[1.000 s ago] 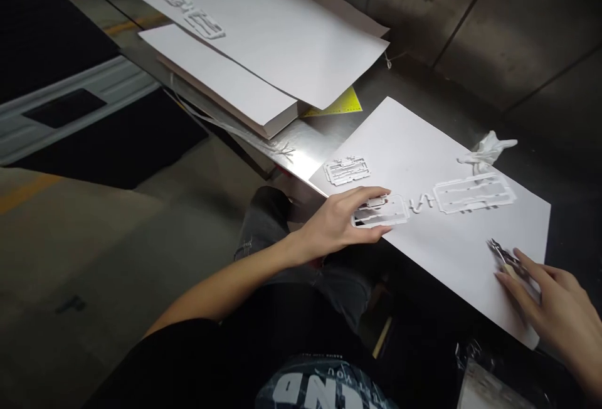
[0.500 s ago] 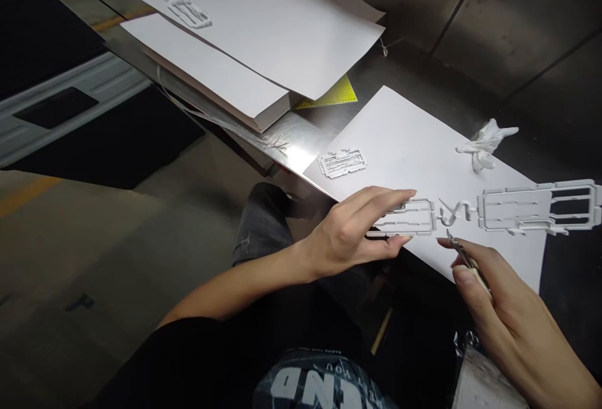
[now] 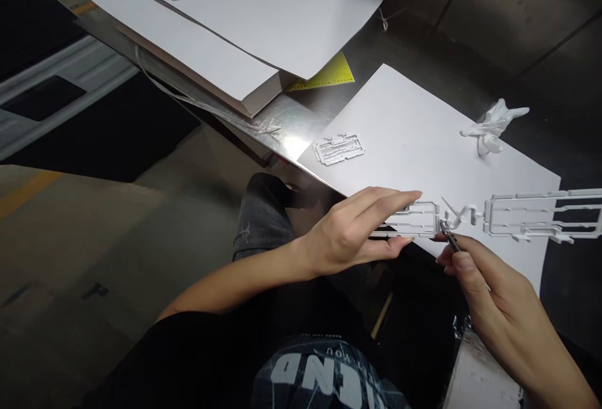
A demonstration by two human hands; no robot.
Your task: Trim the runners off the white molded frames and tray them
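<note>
A steel table [image 3: 301, 130] catches a bright patch of glare and stands against a wall [image 3: 517, 7] of dull grey panels (dark seams between them). Below lies a concrete floor [image 3: 94, 239] with a yellow stripe [image 3: 23, 189] and a black mat [image 3: 117, 139]

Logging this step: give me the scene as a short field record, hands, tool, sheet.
Left hand: pinches one end of the plastic frame strip, above the white sheet
Right hand: grips a small metal tool
Tool tip: at the thin link between the strip's frames
On sheet: small loose frame; crumpled white scrap at its far edge
</note>
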